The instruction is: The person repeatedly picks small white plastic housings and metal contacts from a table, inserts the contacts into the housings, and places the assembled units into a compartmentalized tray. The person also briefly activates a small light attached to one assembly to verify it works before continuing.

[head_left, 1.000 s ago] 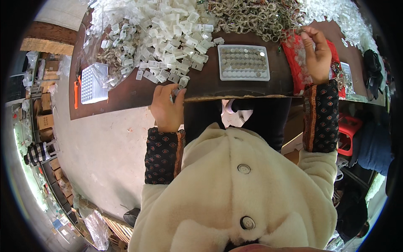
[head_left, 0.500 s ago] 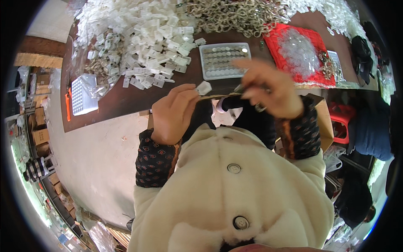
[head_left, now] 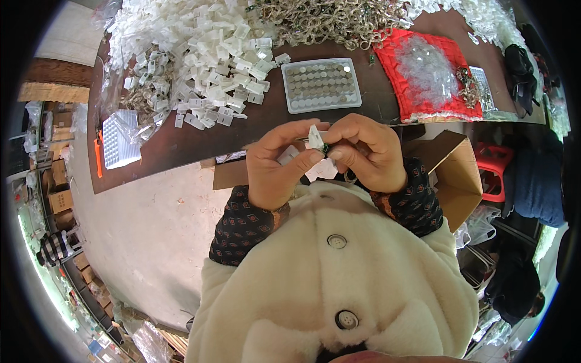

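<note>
Close to the table's front edge, my left hand point(head_left: 272, 163) is closed on a small white plastic casing point(head_left: 315, 138). Its thumb and fingers pinch the piece from the left. My right hand point(head_left: 372, 154) meets it from the right, thumb and forefinger pressed together on a small dark green part point(head_left: 325, 147) at the casing's side. The fingers partly hide how the two fit. Just beyond the hands lies a shallow clear tray point(head_left: 324, 111) with rows of round silver discs. To its left spreads a heap of similar white plastic casings point(head_left: 224, 72).
Tangled beige-brown looped pieces point(head_left: 339, 24) are piled at the back of the brown table point(head_left: 175, 151). Clear plastic bits point(head_left: 426, 69) lie on a red cloth point(head_left: 387, 57). A white dimpled tray point(head_left: 121, 142) sits left. Below right stand a cardboard box point(head_left: 463, 175) and red stool point(head_left: 491, 175).
My right hand, blurred over the tray's near right corner before, has come down and left to meet the casing. My left hand has shifted right, toward the middle.
</note>
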### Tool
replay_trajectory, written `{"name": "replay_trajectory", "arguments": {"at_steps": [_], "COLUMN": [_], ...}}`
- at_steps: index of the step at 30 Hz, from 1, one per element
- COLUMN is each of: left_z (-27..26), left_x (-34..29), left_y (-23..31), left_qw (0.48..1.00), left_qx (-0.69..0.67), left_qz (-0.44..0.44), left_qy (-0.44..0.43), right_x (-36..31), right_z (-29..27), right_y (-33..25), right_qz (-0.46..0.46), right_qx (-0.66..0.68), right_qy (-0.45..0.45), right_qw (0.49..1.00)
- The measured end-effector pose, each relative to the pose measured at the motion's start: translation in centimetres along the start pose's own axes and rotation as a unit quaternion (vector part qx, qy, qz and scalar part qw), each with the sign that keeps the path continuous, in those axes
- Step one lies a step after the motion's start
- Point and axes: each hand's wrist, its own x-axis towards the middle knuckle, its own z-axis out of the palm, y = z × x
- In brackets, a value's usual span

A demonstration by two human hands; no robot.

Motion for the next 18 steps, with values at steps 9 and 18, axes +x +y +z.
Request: {"name": "replay_trajectory", "arguments": {"at_steps": [9, 18], "left_z": [-0.5, 0.2], "left_x": [-0.7, -1.2], "left_y": [-0.7, -1.6], "left_qw": [0.995, 0.988], "left_qx": [0.057, 0.123], "left_qz": [0.032, 0.072], "left_qy": [0.074, 0.056], "right_x": [-0.5, -1.5], "right_z": [0.7, 1.4], "right_y": [0.2, -0.9], "right_qz": [0.029, -0.081], "right_qx": [0.072, -0.153], "right_qy": [0.049, 0.156], "right_qw": [0.996, 0.972]}}
